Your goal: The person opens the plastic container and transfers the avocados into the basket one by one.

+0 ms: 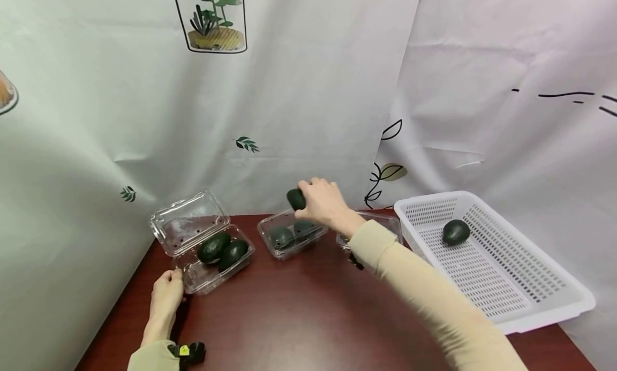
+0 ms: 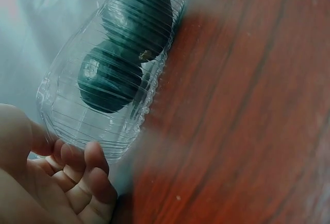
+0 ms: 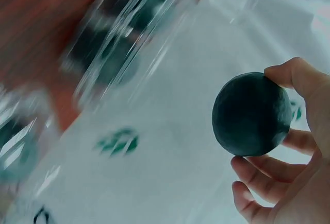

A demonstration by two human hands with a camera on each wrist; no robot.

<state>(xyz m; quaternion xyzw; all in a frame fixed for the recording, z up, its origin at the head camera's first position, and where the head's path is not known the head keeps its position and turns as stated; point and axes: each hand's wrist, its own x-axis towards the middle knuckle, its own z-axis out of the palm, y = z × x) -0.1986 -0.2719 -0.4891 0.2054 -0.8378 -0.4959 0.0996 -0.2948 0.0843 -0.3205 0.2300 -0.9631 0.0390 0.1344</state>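
My right hand [image 1: 320,202] holds a dark green avocado [image 3: 251,115] between thumb and fingers, raised above a closed clear plastic clamshell box [image 1: 277,248] with dark avocados inside. My left hand [image 1: 167,295] grips the near left corner of an open clear clamshell box [image 1: 204,282], its thumb and curled fingers at the plastic edge in the left wrist view. Two avocados, one [image 1: 213,248] beside the other [image 1: 233,255], lie in that box toward its far right side. Its hinged lid [image 1: 193,221] leans back, upright against the cloth.
A white perforated basket [image 1: 496,285] stands at the right with one avocado [image 1: 456,232] in it. Partly behind my right forearm is another clear box [image 1: 385,221]. A white patterned cloth [image 1: 308,92] hangs behind the dark red wooden table [image 1: 289,317].
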